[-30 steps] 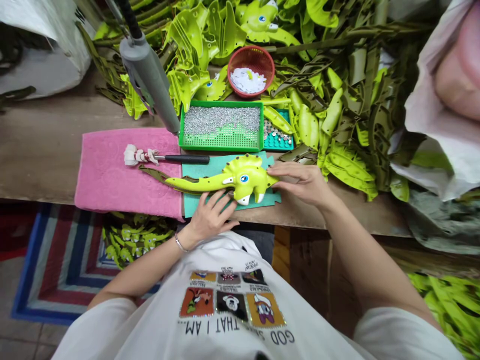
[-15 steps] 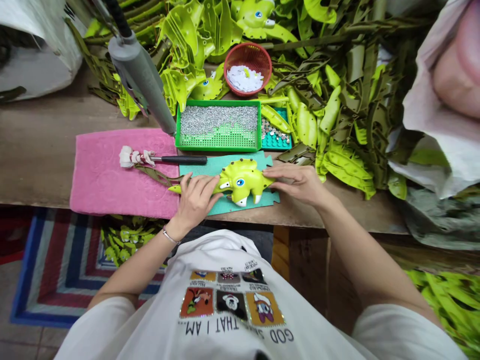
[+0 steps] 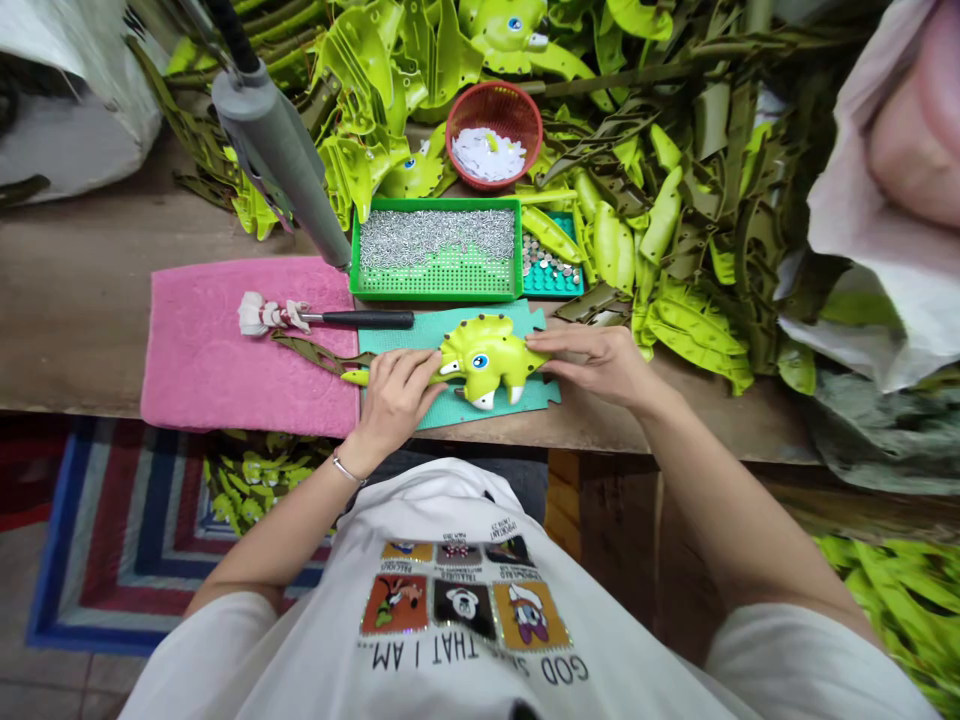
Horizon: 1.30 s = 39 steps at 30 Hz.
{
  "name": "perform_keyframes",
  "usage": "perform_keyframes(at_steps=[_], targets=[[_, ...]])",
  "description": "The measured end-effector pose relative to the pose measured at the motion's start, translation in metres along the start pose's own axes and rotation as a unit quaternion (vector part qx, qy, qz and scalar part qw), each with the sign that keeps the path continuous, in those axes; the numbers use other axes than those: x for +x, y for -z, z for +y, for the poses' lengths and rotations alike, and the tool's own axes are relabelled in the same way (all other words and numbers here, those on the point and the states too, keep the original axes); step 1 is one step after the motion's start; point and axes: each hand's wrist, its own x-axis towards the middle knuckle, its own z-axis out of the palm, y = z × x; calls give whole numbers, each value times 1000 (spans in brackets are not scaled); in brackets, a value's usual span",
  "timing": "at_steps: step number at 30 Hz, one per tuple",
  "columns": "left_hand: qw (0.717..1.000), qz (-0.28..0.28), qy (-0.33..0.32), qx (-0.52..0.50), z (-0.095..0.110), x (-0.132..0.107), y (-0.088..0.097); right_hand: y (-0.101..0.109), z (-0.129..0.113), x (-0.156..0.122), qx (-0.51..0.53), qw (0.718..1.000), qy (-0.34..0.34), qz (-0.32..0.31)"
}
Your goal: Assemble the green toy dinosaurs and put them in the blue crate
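Observation:
A lime-green toy dinosaur head with a blue eye and white horns (image 3: 487,358) lies on a teal foam mat (image 3: 525,395) at the table's front edge. Its long green neck runs left under my left hand (image 3: 395,392), whose fingers curl over it. My right hand (image 3: 596,362) presses on the head's right end with fingers closed around it. A dark olive strip (image 3: 311,350) trails left from the toy onto the pink towel (image 3: 225,350).
A black-handled tool (image 3: 330,318) lies on the towel. Behind the mat stand a green tray of small screws (image 3: 435,250), a teal tray (image 3: 551,270) and a red basket of white pieces (image 3: 493,135). A grey hanging tool (image 3: 281,155) slants down. Green toy parts (image 3: 675,200) are heaped behind and right.
My left hand moved up from the mat's front edge onto the toy's neck and now covers it. The toy shifted slightly left. My right hand stayed on the head.

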Motion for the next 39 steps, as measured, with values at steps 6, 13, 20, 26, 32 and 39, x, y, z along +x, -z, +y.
perform_keyframes(at_steps=[6,13,20,26,32,39], targets=[[999,-9,34,-38,1,3,0,-12,-10,1,159,964,-212,19],[999,-21,10,-31,-3,0,0,-31,-10,8,318,883,-338,68],[992,-56,-92,72,-20,5,0,-31,-20,4,69,970,-211,96],[981,-92,-135,104,-26,31,20,-51,-45,-2,-182,967,146,101],[971,-120,-167,120,-37,53,27,-55,-50,19,-217,954,158,130],[981,-80,-137,110,-56,46,38,-42,-68,30,-224,953,162,122]])
